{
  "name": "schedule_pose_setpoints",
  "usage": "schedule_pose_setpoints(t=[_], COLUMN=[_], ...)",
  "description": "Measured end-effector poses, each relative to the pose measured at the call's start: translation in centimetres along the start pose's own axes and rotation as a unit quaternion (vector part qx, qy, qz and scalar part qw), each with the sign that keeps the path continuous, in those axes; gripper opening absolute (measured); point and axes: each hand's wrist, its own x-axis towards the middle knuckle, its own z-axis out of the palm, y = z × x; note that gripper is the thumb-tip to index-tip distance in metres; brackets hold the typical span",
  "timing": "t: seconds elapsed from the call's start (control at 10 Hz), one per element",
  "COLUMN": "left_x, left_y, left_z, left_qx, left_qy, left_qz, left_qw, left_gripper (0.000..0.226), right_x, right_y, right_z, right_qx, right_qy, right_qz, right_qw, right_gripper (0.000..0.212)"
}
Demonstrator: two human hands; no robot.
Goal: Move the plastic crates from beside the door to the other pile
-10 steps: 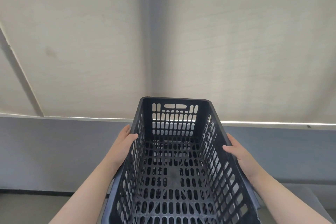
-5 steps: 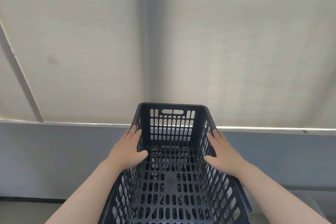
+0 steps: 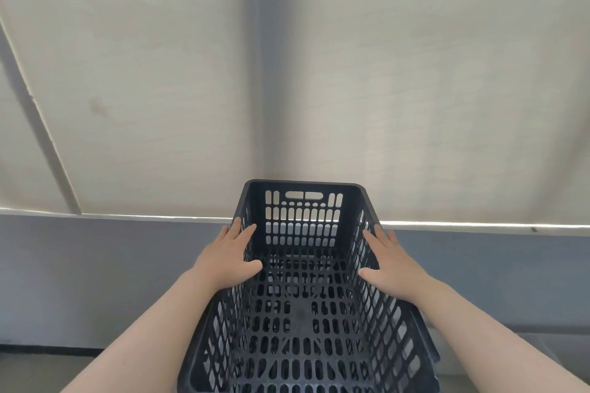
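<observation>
1. Head view: the largest thing in sight is the pale roller blind (image 3: 415, 73), which fills the upper part of the frame, with a grey vertical strip (image 3: 261, 73) dividing it down the middle.
2. Below the blind runs a grey-blue wall (image 3: 95, 265), and a strip of floor (image 3: 38, 370) shows at the lower left.
3. The black plastic crate (image 3: 303, 313) sits centre-bottom, empty, its perforated bottom and slotted far wall facing the camera. What it stands on is out of sight, so it is not clear whether it rests on the pile or is carried.
4. The left hand (image 3: 226, 255) lies on the crate's left rim, fingers extended along the top edge and thumb reaching inside; it presses flat rather than wrapping round.
5. The right hand (image 3: 389, 262) mirrors it on the right rim, fingers straight, thumb inside the wall, likewise flat and unclenched.
6. By the look of it, the step in hand is seating this crate at the pile. The next move would call for an even downward push on both rims, then lifting both palms away without tipping the crate.
</observation>
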Motion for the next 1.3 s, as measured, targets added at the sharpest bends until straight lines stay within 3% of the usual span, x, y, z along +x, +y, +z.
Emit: schedule_pose_setpoints(t=[0.5,0.6,0.8,0.9,1.1,1.3], left_x=[-0.1,-0.2,-0.4,-0.9,-2.2,-2.9], left_y=[0.3,0.1,-0.4,0.3,2.0,1.5], left_z=[0.6,0.1,-1.2,-1.8,-2.2,-2.7], left_qx=[0.036,0.017,-0.15,-0.262,-0.432,-0.562], left_qy=[0.014,0.006,0.024,0.045,0.077,0.106], left_qz=[0.0,0.012,0.015,0.025,0.042,0.034], left_qw=[0.999,1.0,0.988,0.964,0.898,0.819], left_gripper=[0.084,0.083,0.078,0.074,0.062,0.053], right_x=[0.3,0.0,-0.8,-1.4,-3.2,-4.1], right_y=[0.2,0.1,0.2,-0.7,-3.1,-4.3], right_z=[0.9,0.5,-0.4,-1.0,-2.4,-2.9], right_qx=[-0.034,-0.008,0.113,0.191,0.386,0.45], right_qy=[0.024,0.014,0.016,0.031,0.101,0.166], right_qz=[0.013,0.009,-0.007,0.002,0.024,0.051], right_qw=[0.999,1.0,0.993,0.981,0.917,0.876], right_gripper=[0.086,0.085,0.083,0.078,0.062,0.06])
